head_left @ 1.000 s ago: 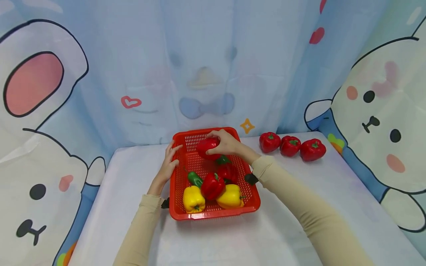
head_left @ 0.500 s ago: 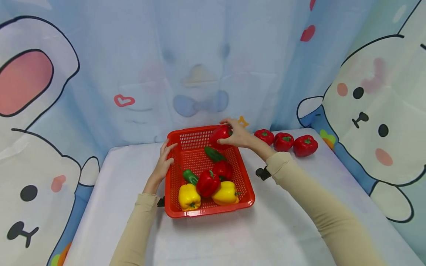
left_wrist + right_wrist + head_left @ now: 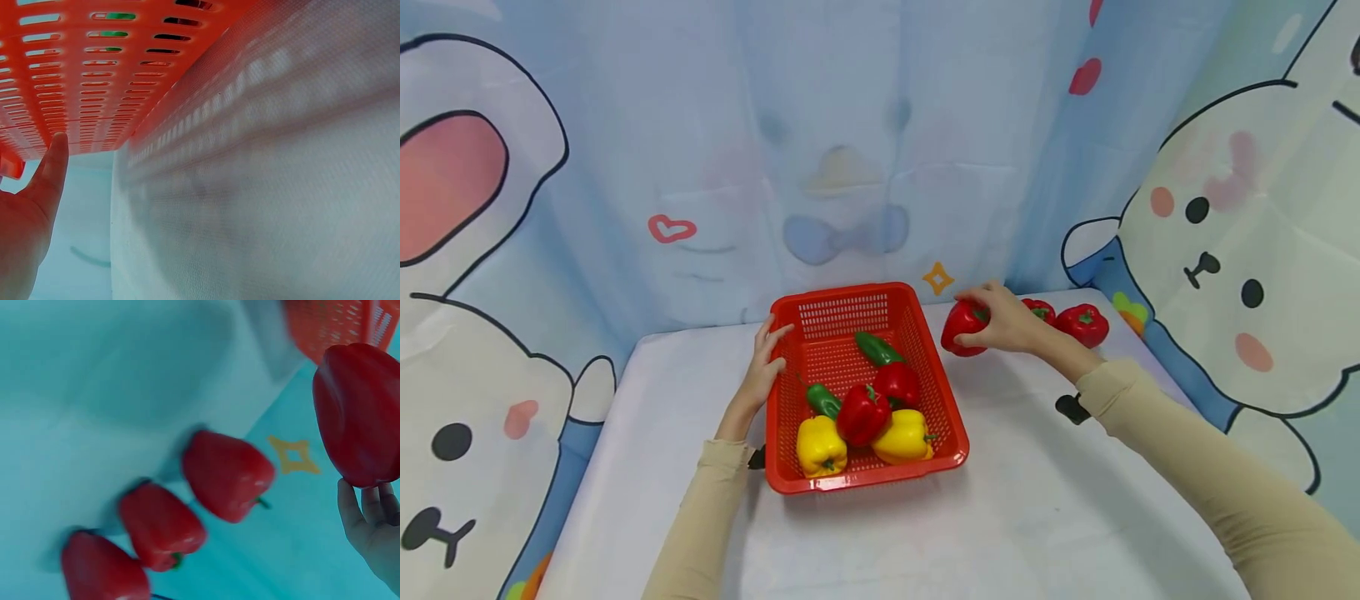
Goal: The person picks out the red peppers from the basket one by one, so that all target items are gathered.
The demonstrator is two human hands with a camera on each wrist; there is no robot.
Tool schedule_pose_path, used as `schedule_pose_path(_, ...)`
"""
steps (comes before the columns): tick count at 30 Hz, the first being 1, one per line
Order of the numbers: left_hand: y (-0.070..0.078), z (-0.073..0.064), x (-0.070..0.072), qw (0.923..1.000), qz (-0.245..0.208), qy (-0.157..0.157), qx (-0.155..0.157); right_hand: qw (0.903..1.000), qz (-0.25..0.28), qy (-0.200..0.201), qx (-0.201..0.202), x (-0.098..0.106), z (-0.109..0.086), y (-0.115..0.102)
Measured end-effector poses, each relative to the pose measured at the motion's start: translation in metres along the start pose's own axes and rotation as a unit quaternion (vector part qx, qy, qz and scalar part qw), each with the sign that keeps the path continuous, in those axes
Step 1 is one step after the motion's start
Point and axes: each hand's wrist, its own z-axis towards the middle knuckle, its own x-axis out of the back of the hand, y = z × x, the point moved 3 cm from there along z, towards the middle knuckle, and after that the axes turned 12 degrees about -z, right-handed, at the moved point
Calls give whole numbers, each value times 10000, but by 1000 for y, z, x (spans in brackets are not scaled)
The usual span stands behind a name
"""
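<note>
My right hand [image 3: 1009, 321] holds a red bell pepper [image 3: 958, 329] beside the basket's right rim, above the white table. In the right wrist view, fingertips press the stem end of this red bell pepper [image 3: 359, 415]. My left hand [image 3: 758, 375] grips the left rim of a red plastic basket [image 3: 951, 400]; in the left wrist view, one straight digit [image 3: 53, 165] lies against its slotted wall [image 3: 94, 75]. Inside are two yellow bell peppers [image 3: 822, 446], two red ones [image 3: 862, 415], a green pepper [image 3: 824, 402] and a long dark green vegetable [image 3: 878, 349].
Three more red bell peppers [image 3: 228, 475] stand in a row on the table [image 3: 1037, 500], right of the basket; my right hand hides one in the head view. A cartoon-printed curtain [image 3: 715, 125] hangs behind the table and along both sides.
My right hand has lifted the red bell pepper out of the basket and carried it right, past the rim. The left hand stays on the left rim.
</note>
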Motion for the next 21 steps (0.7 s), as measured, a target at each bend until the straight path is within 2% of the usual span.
schedule_pose_path(11,-2,0,0,10000,16,11,-67,9965,-727,-253,-325,-27,-17,35)
schedule_pose_path(21,-3,-1,0,10000,23,20,-45,9954,-787,-395,-389,-43,-24,52)
